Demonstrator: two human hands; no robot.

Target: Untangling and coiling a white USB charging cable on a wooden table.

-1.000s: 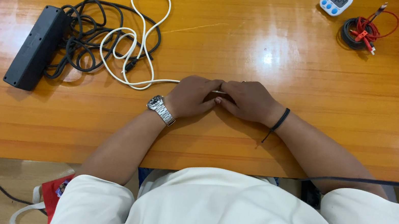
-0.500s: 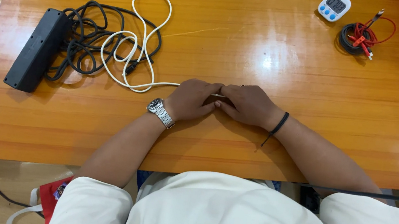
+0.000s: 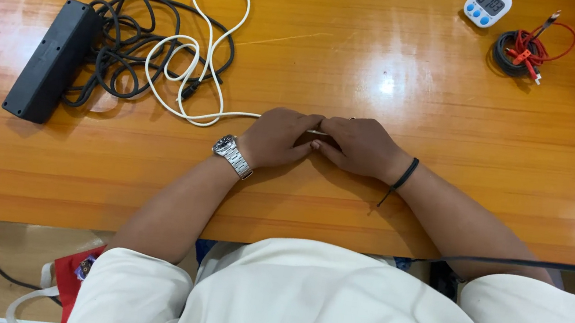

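Head view: black power strip [image 3: 47, 60] (cord tangled) left of hands

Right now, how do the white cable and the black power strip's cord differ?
The white cable lies in a few open loops; the black cord sits in a denser tangle. The white cable runs right to the person's left hand and right hand, which cover its end; the black cord stays by its power strip, untouched. The white one looks thinner. Both lie on the wooden table, and they overlap.
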